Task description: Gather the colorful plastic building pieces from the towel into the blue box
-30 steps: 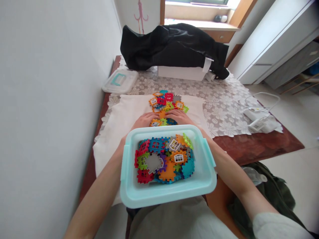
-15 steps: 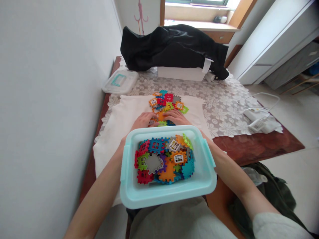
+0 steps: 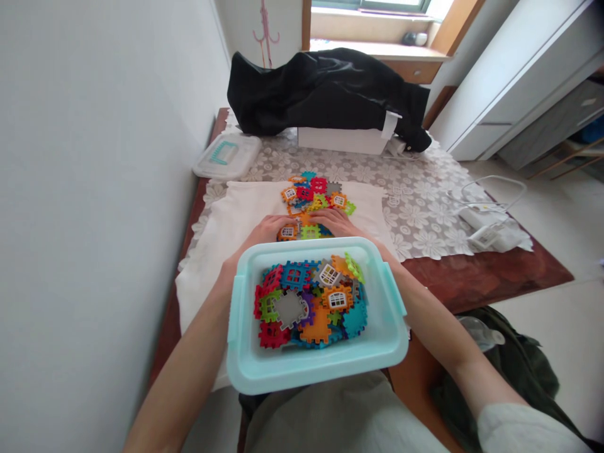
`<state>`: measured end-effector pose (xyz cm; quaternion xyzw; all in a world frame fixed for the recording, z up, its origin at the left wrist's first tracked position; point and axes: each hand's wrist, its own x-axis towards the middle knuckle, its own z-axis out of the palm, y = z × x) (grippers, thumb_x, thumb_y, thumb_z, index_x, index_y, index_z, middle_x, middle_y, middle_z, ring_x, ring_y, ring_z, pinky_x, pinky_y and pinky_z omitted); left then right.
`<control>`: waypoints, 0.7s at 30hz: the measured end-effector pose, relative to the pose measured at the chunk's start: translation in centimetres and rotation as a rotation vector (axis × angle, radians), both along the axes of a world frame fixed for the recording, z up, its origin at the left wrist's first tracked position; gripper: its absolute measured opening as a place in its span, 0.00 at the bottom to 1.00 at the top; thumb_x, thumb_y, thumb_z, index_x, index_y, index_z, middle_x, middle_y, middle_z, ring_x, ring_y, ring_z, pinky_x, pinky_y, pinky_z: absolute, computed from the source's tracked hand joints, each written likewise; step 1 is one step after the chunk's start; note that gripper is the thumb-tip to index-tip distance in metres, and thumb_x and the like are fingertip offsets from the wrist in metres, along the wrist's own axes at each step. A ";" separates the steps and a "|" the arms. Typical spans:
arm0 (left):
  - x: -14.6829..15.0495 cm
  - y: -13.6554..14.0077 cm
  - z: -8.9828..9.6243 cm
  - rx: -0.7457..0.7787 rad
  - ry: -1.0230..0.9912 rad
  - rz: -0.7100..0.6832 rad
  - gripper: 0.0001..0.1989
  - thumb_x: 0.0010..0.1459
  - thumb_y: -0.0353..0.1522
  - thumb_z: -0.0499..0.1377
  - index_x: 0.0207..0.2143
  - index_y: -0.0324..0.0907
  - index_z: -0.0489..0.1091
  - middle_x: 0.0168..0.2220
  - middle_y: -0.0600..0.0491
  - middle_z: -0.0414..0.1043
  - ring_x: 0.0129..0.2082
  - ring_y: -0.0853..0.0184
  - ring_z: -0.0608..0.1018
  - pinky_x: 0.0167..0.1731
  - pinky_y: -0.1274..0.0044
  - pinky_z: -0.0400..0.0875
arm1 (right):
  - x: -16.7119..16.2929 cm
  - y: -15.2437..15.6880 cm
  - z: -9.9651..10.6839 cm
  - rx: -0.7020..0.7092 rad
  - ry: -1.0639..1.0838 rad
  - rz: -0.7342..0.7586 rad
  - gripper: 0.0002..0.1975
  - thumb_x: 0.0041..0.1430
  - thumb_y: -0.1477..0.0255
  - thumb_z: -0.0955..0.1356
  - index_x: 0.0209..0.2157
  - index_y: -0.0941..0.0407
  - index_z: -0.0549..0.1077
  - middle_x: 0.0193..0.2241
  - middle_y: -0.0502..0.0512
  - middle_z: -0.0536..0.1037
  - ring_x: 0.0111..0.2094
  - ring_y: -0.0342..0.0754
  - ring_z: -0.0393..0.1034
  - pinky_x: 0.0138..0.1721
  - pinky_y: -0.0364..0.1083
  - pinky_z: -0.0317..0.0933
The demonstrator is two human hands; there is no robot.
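Note:
Just beyond the teal tub, my left hand grips the left side of a group of toothed plastic building tiles, by an orange tile with a white window. My right hand is closed over the right side of the same group, its fingertips at a plain orange tile. A light green tile shows between the hands. The tub's rim hides the lower part of the group. Past my fingers lies a pile of loose tiles in red, orange, yellow, grey and blue.
The teal tub, full of mixed tiles, stands close to my body between my forearms. White cloth covers the table under the pile. A clear lid lies back left. Black fabric drapes over a white box behind.
My left hand's fingers have shifted back slightly, uncovering more of the orange window tile and green tile. My right hand stays nearly where it was.

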<state>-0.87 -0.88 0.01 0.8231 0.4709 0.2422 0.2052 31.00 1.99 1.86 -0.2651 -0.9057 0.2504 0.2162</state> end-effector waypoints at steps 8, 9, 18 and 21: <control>0.1 0.1 -0.5 -0.011 -0.047 -0.018 0.24 0.65 0.42 0.68 0.60 0.44 0.81 0.69 0.41 0.79 0.68 0.48 0.81 0.71 0.55 0.74 | -0.9 1.0 -1.2 0.052 -0.089 -0.094 0.26 0.72 0.70 0.75 0.68 0.51 0.77 0.71 0.65 0.76 0.72 0.65 0.68 0.75 0.68 0.59; 0.1 0.0 -0.4 -0.011 -0.048 -0.009 0.24 0.64 0.41 0.68 0.60 0.45 0.81 0.68 0.41 0.79 0.68 0.48 0.81 0.71 0.55 0.74 | -0.8 1.1 -1.2 0.053 -0.075 -0.090 0.26 0.71 0.71 0.75 0.68 0.51 0.77 0.70 0.65 0.77 0.72 0.65 0.68 0.75 0.67 0.59; 0.9 -0.5 0.9 0.011 0.040 0.111 0.28 0.62 0.42 0.69 0.62 0.44 0.79 0.60 0.41 0.84 0.61 0.45 0.83 0.66 0.56 0.78 | -0.6 1.2 -0.9 0.111 -0.027 -0.192 0.24 0.71 0.58 0.78 0.64 0.51 0.81 0.60 0.66 0.84 0.64 0.66 0.75 0.71 0.67 0.65; 1.0 -0.7 1.1 0.014 0.055 0.186 0.30 0.58 0.42 0.72 0.61 0.44 0.79 0.55 0.41 0.85 0.56 0.45 0.85 0.61 0.58 0.81 | -0.7 1.3 -1.0 0.132 -0.029 -0.249 0.24 0.72 0.58 0.77 0.63 0.53 0.81 0.59 0.67 0.84 0.63 0.66 0.77 0.70 0.66 0.66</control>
